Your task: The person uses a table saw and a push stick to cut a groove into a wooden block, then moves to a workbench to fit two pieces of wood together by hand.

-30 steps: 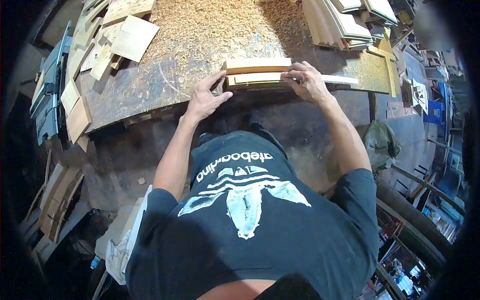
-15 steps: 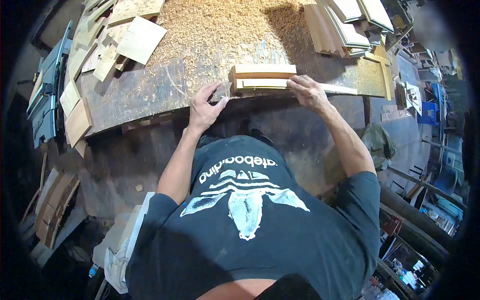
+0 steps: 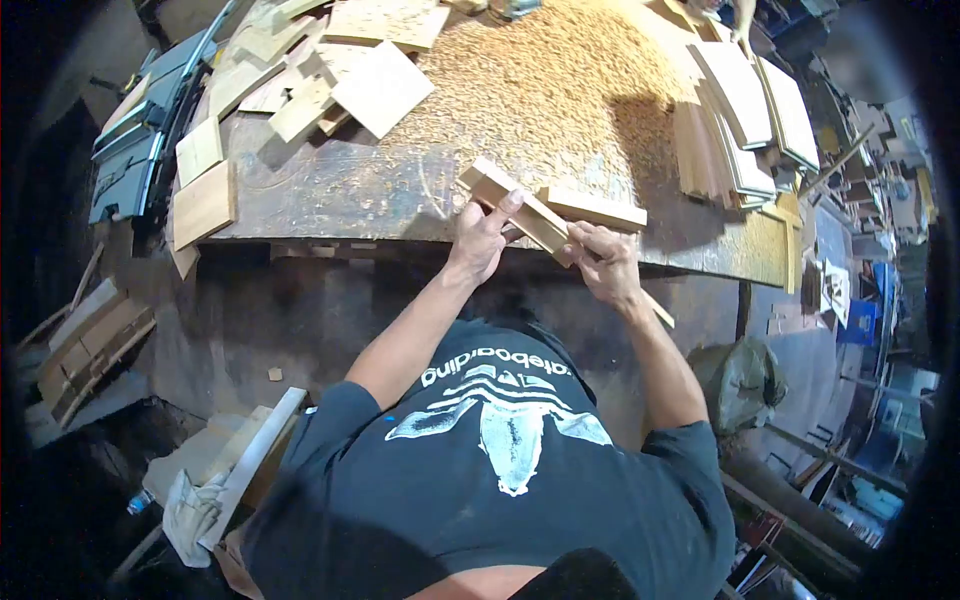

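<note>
A wooden piece (image 3: 530, 215) is held at a slant over the bench's front edge. My left hand (image 3: 482, 238) is closed round its left part, thumb on top. At its lower right end my right hand (image 3: 603, 262) is closed, with the fingers bent. A thin light strip (image 3: 658, 309) sticks out below my right hand, which hides its other end. Just behind, a wooden block (image 3: 594, 209) lies on the bench (image 3: 330, 195) near the front edge.
Wood shavings (image 3: 560, 75) cover the back middle of the bench. Loose boards (image 3: 383, 88) lie in a heap at the left, and stacked panels (image 3: 735, 95) stand at the right. Part of another person's arm (image 3: 743, 22) shows at the top right.
The view has shifted. My left hand has come onto the wooden piece, which is now lifted and turned at a slant, apart from the block behind it. The thin strip now points down to the right.
</note>
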Demonstrator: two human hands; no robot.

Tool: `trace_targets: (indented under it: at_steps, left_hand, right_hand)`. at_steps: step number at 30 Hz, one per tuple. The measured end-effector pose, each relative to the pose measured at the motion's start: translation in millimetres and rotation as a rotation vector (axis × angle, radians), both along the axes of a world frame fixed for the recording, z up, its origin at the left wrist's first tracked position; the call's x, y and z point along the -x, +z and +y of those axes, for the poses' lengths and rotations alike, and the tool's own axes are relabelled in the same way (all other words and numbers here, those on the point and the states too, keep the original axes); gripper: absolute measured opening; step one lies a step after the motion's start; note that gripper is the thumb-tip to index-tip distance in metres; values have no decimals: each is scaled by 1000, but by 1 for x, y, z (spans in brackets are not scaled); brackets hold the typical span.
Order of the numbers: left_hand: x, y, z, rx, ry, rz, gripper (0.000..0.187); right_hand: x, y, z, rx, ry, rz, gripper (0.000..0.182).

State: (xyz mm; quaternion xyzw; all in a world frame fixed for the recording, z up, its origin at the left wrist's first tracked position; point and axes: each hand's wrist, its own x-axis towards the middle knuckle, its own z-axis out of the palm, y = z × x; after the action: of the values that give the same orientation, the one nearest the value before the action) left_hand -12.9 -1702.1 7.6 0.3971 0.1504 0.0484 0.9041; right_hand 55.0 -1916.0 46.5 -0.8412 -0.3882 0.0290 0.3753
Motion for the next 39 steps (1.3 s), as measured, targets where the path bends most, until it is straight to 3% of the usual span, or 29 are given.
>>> trace_targets:
  at_steps: [2,5,12,20,28,32,39]
  left_hand:
    - [-2,8,7,17,31,31,38]
    - [4,14,11,-65,80,-36,31]
    - [13,9,22,-162,40,-43,31]
    - [3,-4,27,-225,208,-3,29]
    - [-8,7,48,-22,123,-165,37]
    - [-18,14,55,37,187,-216,37]
    - [-23,13,50,-44,130,-262,34]
  right_hand:
    - [4,-14,2,-62,-104,-34,28]
    - [14,6,17,-68,-69,-80,29]
    - [24,-7,27,-70,-99,-103,27]
    - [31,-6,40,-8,-94,-267,29]
    - [35,28,50,-76,-160,-285,30]
    - [35,30,41,29,-253,-305,27]
    - [29,5,39,-104,-363,-166,19]
